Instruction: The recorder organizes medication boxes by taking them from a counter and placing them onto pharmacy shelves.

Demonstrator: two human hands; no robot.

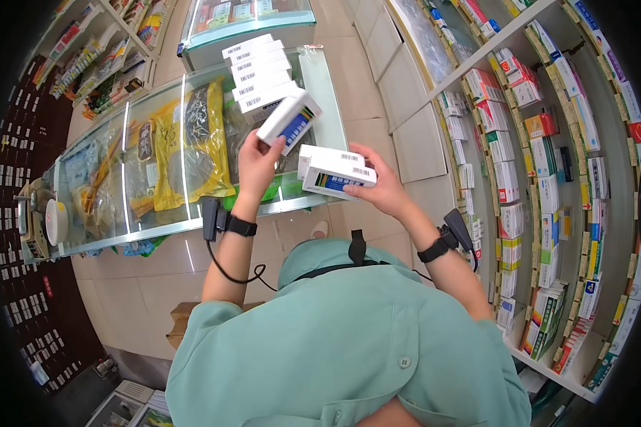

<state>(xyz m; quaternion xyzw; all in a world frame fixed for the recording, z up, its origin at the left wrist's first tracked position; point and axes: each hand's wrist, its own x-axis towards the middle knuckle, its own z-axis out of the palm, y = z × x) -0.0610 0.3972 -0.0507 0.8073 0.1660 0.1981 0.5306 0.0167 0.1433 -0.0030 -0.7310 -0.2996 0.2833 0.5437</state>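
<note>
My left hand [258,162] grips the lower end of a white medicine box [290,122] with a blue and green panel, tilted up to the right. Over the counter's right end, my right hand [379,186] is closed around two similar white boxes [335,174], held side by side with thumb in front and fingers behind. Just beyond the left-hand box, a row of several white boxes [260,75] with barcodes on their edges lies overlapping on the glass counter [320,85]. Both wrists wear black straps with small cabled devices.
Yellow and clear bags [192,149] show under the counter's glass. A kitchen-type scale [53,220] stands at its left end. Shelves of medicine boxes [509,178] rise on the right. Another glass case [249,21] stands beyond. A cardboard box [181,324] sits on the floor at left.
</note>
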